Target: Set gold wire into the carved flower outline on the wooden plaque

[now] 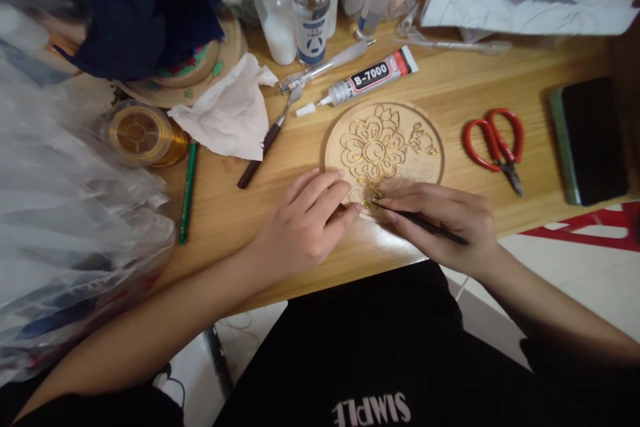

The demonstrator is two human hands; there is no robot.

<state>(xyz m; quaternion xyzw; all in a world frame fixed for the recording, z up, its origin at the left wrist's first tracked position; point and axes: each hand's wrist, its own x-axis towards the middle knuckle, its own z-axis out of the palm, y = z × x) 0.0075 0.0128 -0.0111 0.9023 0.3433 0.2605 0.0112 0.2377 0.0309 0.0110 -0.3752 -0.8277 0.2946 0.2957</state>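
Observation:
A round wooden plate point(434, 177) lies near the table's front edge, with a flower outlined in gold wire and pencil lines on its face. My left hand point(313, 217) rests against the plate's lower left rim, its fingers stretched out and the thumb reaching over the edge. In my right hand point(445, 217), thumb and fingers close on slim black tweezers point(425, 222). The tweezers' tip meets the gold wire point(367, 201) at the bottom of the design, close to my left thumb. Whether a loose wire piece sits in the tip is too small to tell.
Above the plate lie a B-7000 glue tube point(370, 79), a pen point(330, 63) and a palette knife point(267, 147). Red-handled cutters point(500, 147) and a phone point(590, 140) are to the right. A wire spool point(143, 133), tissue point(230, 113) and green pencil point(188, 193) are left; bottles point(311, 13) stand behind.

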